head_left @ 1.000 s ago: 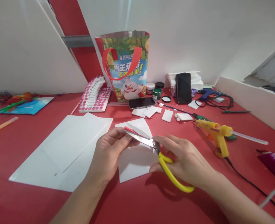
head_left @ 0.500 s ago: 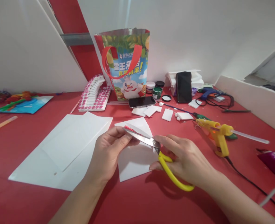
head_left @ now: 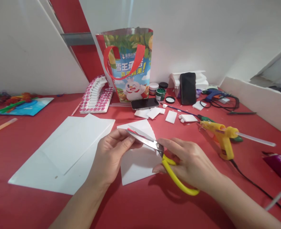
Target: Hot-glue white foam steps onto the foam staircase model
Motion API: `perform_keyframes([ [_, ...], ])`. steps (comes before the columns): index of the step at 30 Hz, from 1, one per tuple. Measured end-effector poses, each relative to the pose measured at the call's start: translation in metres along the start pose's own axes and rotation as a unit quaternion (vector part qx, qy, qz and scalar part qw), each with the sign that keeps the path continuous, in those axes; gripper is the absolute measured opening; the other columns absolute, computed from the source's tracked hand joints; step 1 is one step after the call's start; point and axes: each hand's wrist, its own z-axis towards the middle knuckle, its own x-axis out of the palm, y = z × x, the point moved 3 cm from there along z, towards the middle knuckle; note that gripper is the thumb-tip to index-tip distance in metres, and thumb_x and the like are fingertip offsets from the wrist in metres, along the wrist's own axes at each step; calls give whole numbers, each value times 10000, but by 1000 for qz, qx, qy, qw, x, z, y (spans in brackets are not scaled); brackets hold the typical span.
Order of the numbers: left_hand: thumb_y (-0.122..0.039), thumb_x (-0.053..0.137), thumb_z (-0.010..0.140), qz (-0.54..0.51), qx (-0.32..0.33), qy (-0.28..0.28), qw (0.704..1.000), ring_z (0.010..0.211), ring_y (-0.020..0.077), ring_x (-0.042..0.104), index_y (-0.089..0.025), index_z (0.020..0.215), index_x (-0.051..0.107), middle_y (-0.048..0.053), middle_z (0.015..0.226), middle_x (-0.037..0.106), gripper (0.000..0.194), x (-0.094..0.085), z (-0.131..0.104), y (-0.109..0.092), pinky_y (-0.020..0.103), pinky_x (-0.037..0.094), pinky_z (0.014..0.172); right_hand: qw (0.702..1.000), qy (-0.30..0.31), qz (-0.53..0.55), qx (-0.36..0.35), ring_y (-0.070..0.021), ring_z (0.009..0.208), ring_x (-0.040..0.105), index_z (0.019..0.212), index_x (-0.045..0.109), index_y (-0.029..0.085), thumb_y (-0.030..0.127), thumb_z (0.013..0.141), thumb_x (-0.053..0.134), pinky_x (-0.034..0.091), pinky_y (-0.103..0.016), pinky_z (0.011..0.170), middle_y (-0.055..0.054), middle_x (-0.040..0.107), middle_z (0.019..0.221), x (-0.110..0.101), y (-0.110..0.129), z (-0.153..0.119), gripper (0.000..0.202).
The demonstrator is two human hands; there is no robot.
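My right hand is closed around the yellow handles of a pair of scissors, whose blades point left. My left hand pinches something at the blade tips, mostly hidden by fingers and metal. A thin bright red edge shows just behind the blades there. Beneath both hands lies a white sheet, with more white pieces fanned out beyond it. To the left of my left hand, smaller white sheets rest on a large white board.
A yellow glue gun with its cord lies at right. Behind stand a printed bag, a pink-patterned white arch, paint jars and a propped phone. Another phone lies flat near small white tiles.
Almost nothing differs: both hands and the scissors hold the same pose. The view has shifted very slightly.
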Motion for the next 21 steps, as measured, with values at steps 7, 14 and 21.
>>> perform_keyframes([
  [7,-272,808,795,-5,2,6,1000,787,161,725,-201,830,784,13,817,772,82,1,0,-1,283,615,796,1000,-5,-13,-8,-127,489,481,1092,718,88,711,916,487,335,-264,473,-1,567,637,0,0,-1,687],
  [14,-270,796,806,9,9,9,1000,792,158,724,-208,842,788,12,830,776,73,2,-1,-3,276,614,794,998,-17,-46,-28,-134,491,517,1100,717,81,695,946,444,340,-271,477,-21,598,656,-1,1,-1,690],
  [21,-268,785,812,24,11,1,1000,807,165,720,-211,847,786,14,837,772,67,2,0,-4,281,611,797,998,-9,-54,-26,-139,486,514,1098,712,90,681,947,462,338,-278,471,-18,599,659,0,1,-4,660],
])
